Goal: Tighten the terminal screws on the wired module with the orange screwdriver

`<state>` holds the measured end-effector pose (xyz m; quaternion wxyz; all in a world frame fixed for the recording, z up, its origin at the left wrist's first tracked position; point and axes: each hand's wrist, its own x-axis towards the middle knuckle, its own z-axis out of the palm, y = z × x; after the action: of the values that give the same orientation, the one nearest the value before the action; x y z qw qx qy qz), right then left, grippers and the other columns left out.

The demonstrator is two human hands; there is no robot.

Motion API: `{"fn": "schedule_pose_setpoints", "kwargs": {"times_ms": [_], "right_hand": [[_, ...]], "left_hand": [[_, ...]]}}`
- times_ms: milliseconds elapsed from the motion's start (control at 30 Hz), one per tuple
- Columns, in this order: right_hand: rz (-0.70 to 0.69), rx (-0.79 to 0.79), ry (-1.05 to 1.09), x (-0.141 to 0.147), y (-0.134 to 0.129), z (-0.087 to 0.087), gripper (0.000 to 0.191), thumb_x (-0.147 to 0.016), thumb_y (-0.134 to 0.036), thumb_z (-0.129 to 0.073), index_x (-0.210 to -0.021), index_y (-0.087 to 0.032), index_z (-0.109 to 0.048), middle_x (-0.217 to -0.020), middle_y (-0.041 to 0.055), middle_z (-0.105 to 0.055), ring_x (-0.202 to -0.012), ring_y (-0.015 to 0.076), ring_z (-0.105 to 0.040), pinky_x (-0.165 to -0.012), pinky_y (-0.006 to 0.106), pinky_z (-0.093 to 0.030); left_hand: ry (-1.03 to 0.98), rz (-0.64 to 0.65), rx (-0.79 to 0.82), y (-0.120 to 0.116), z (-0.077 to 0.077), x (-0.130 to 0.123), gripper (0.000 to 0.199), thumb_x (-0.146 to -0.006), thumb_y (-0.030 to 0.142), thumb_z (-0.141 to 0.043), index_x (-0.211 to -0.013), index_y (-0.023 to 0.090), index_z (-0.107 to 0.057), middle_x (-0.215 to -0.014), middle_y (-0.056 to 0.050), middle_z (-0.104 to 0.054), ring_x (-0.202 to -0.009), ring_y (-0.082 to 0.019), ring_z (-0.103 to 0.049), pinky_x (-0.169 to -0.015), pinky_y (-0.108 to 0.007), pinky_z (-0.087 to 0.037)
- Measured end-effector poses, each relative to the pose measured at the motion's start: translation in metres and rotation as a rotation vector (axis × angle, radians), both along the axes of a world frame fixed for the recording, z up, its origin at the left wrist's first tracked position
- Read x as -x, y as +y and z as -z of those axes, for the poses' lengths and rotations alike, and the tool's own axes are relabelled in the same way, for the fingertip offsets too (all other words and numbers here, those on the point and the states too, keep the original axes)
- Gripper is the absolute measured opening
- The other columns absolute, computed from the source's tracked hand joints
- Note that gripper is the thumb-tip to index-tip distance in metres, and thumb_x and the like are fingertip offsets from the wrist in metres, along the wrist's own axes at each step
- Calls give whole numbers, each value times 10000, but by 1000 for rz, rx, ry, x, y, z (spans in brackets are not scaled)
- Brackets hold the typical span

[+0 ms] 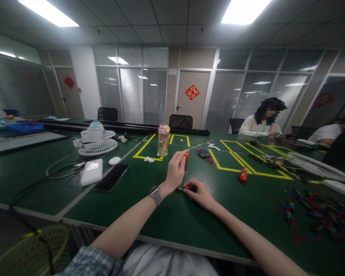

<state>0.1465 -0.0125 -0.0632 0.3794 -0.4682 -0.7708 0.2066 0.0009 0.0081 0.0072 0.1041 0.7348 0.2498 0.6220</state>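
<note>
My left hand (176, 168) is closed round a screwdriver (186, 161) with an orange and black handle, held upright with its thin shaft pointing down. Below it a small green circuit board (180, 188) lies at the table surface, mostly hidden by my fingers. The thumb and fingertips of my right hand (199, 193) pinch the board's right edge. Whether the screwdriver's tip touches the board cannot be made out. A watch (155, 195) is on my left wrist.
Around my hands on the green table (161, 214) are a bottle (162, 141), a phone (112, 177), a white power bank (92, 171), white fans (96, 142) and a red object (243, 174). Wired boards (319, 211) pile up at right; two people sit beyond.
</note>
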Motion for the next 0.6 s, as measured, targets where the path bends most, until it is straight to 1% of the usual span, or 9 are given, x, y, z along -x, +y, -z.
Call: {"fn": "schedule_pose_setpoints", "kwargs": {"times_ms": [100, 200, 267, 333, 400, 500, 600], "right_hand": [[-3, -1, 0, 0, -1, -1, 83, -742, -177, -619, -808, -157, -665, -694, 11, -608, -637, 137, -551, -610, 248, -432], [-4, 2, -9, 0, -1, -3, 86, -744, -182, -618, -812, -161, -666, -706, 13, -612, -647, 137, -553, -615, 248, -433], [-4, 4, -13, 0, -2, -3, 89, -746, -183, -616, -815, -161, -667, -713, 15, -615, -651, 138, -555, -618, 249, -435], [-5, 6, -14, 0, -2, -3, 92, -745, -181, -614, -817, -157, -667, -716, 19, -619, -654, 140, -558, -622, 253, -437], [-4, 3, -11, 0, -2, -3, 95, -746, -181, -613, -818, -153, -668, -715, 22, -620, -655, 142, -559, -625, 255, -438], [4, -6, -12, 0, -1, -2, 96, -745, -181, -612, -816, -151, -668, -714, 22, -619, -651, 140, -555, -622, 252, -436], [13, -1, -26, 1, 0, -1, 92, -737, -176, -615, -810, -154, -666, -695, 10, -610, -644, 133, -551, -614, 243, -429]], "left_hand": [[-4, -31, -11, 1, 0, 0, 263, -941, 225, -413, -1152, 206, -569, -994, -51, -573, -922, -157, -544, -836, -295, -444], [7, -63, -11, -1, 1, 0, 228, -913, 256, -485, -1103, 212, -602, -928, -35, -531, -848, -144, -530, -790, -272, -447], [16, -45, -1, -1, 1, -1, 244, -930, 245, -446, -1119, 217, -598, -954, -39, -532, -881, -145, -532, -815, -273, -441], [17, -6, 7, -1, 1, -1, 294, -956, 215, -368, -1172, 218, -568, -1024, -51, -553, -959, -151, -534, -869, -287, -428], [15, 20, 9, -1, 1, -1, 323, -965, 193, -330, -1212, 211, -537, -1077, -60, -568, -1008, -155, -531, -903, -299, -416], [12, -6, -4, 0, 1, 0, 293, -947, 204, -396, -1202, 205, -541, -1028, -54, -573, -956, -153, -539, -867, -291, -424], [11, -57, -13, 0, 1, -1, 241, -912, 235, -484, -1127, 210, -590, -930, -33, -533, -861, -142, -531, -805, -272, -436]]}}
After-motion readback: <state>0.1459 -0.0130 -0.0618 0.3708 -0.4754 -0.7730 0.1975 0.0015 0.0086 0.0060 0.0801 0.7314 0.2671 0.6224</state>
